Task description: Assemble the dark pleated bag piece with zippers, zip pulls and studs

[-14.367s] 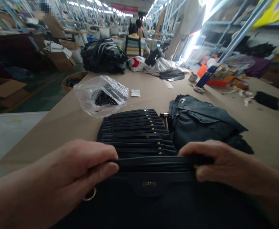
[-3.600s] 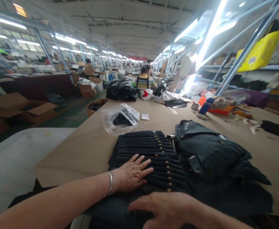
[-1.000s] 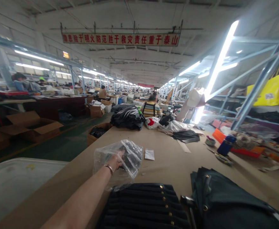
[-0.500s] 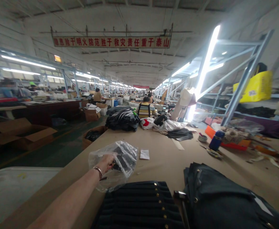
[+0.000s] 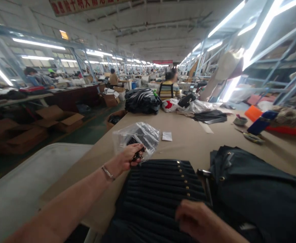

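My left hand (image 5: 129, 158) is closed on a few small dark pieces it has drawn out of the clear plastic bag (image 5: 140, 135), just beside the bag's near edge. A metal bangle sits on that wrist. My right hand (image 5: 201, 221) rests at the near end of a fanned row of black leather pieces with gold studs (image 5: 160, 189); its fingers curl down on the leather, partly hidden. A heap of dark bag parts (image 5: 251, 189) lies right of the row.
The brown table (image 5: 186, 141) runs far ahead. On it lie a white slip (image 5: 167, 136), a blue bottle (image 5: 261, 123), an orange tray (image 5: 287, 128) and black bundles (image 5: 143, 100). A person in a striped top (image 5: 170, 88) sits beyond. A white bin (image 5: 23, 182) stands left.
My left hand has pulled back out of the plastic bag toward me with small dark pieces in it. The view has tipped down, and my right hand has come into sight on the leather row.
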The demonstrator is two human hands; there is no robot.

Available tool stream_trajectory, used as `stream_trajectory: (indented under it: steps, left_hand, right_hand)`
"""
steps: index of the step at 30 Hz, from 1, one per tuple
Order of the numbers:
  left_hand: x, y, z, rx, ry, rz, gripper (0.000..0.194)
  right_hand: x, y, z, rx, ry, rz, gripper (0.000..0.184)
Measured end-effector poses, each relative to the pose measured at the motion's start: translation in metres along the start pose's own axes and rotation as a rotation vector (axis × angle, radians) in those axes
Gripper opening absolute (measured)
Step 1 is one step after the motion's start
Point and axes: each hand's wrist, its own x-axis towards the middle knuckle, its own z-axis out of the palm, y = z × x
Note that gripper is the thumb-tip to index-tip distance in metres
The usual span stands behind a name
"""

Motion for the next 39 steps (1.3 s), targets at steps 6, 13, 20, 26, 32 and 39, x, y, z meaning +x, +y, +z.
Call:
stream_trajectory:
  steps: [6,13,20,26,32,39]
  left_hand:
    - [-0.041,-0.003,0.065,-0.214,-0.239,-0.018,0.029]
    - [-0.043,-0.023,0.098,-0.24,-0.238,0.003,0.024]
    - [-0.028,-0.021,0.098,-0.132,-0.158,-0.008,0.023]
    - [-0.007,-0.004,0.103,0.012,-0.236,-0.07,0.016]
    - [0.012,0.005,0.11,0.079,-0.311,-0.13,0.017]
    - [0.037,-0.004,0.108,0.227,-0.295,-0.135,0.013]
  right_hand:
    - [0.053,0.003,-0.03,0.7,0.358,-0.119,0.036]
    - [0.088,0.0,-0.016,1.069,0.426,-0.074,0.036]
    - [0.086,0.022,-0.044,0.889,0.458,-0.061,0.036]
    - [0.094,0.038,-0.085,0.634,0.545,-0.106,0.018]
    - [0.105,0.058,-0.091,0.644,0.455,-0.165,0.018]
    - [0.115,0.077,-0.087,0.711,0.45,-0.076,0.021]
